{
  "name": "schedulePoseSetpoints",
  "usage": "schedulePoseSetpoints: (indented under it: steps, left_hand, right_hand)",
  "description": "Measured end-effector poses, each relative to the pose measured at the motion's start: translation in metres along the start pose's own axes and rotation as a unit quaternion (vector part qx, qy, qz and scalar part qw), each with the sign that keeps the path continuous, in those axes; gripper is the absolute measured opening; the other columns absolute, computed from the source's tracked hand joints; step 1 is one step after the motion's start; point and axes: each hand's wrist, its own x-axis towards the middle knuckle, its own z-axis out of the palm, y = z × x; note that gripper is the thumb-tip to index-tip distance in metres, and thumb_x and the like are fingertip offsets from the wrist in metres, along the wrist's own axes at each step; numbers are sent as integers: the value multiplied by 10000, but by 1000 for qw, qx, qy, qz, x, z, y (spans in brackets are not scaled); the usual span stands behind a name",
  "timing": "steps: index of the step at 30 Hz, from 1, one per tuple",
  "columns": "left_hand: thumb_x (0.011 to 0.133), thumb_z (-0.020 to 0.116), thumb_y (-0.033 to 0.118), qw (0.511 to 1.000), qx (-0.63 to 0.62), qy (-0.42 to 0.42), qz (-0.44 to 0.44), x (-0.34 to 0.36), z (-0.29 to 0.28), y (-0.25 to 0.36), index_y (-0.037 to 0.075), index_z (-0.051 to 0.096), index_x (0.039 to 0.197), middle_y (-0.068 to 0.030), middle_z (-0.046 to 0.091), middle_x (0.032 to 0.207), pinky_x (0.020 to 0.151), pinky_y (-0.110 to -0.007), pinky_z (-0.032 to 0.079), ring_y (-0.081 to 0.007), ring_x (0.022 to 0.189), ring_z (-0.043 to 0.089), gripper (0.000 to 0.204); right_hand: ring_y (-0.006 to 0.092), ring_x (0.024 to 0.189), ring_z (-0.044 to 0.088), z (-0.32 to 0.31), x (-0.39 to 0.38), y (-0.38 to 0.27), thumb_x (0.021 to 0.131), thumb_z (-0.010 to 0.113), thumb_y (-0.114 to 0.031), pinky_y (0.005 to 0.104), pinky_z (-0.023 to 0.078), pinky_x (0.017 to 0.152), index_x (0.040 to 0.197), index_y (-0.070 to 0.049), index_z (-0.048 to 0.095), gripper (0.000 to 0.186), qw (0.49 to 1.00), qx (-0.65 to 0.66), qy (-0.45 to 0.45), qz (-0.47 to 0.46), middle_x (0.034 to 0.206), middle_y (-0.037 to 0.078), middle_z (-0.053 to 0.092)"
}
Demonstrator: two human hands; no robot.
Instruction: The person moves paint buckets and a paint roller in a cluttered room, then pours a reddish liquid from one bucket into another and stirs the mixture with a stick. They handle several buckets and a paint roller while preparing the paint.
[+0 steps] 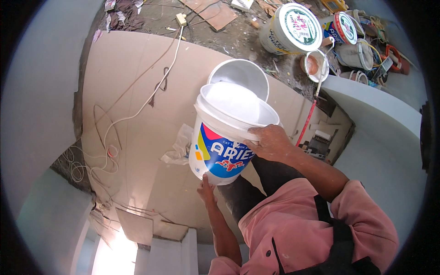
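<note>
I hold a white plastic paint bucket [220, 137] with a blue, red and yellow label; white paint [231, 101] shows inside. My right hand [270, 140] grips its rim at the right side. Low down, my left hand [206, 185] holds its bottom edge. A second white bucket [238, 69] stands just behind, its inner wall showing and its lower part hidden; whether the two touch I cannot tell.
Lidded buckets [291, 30], a small bucket [314, 68] and a roller pole [306, 123] lie toward the upper right. Cables [114, 123] cross the tiled floor [117, 64] on the left. Rubble [151, 18] lies beyond; a curved wall [380, 123] rises at right.
</note>
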Motion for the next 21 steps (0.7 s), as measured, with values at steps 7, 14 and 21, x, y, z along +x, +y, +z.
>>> schedulePoseSetpoints:
  steps: [7,14,21]
  left_hand:
    - [721,668,392,1000,15,-3,10,-7,0,4,-120,445,1066,-201,552,969,739,-336,495,-264,846,587,656]
    - [728,676,338,1000,9,-12,27,-9,-1,3,-138,435,1067,-214,545,982,718,-322,509,-265,849,590,633]
    - [742,676,303,999,8,-36,33,-13,-1,6,-92,466,1061,-176,568,961,718,-328,493,-249,827,596,549]
  right_hand:
    - [290,697,622,8,3,7,768,562,-304,371,500,667,942,-81,629,291,1000,-1,6,-7,749,160,630]
    - [270,712,622,7,6,9,774,582,-280,360,494,683,929,-50,631,281,1000,15,9,-6,785,143,637]
    - [284,708,622,3,7,9,758,599,-232,371,499,676,895,-48,632,232,1000,15,11,-21,788,156,633]
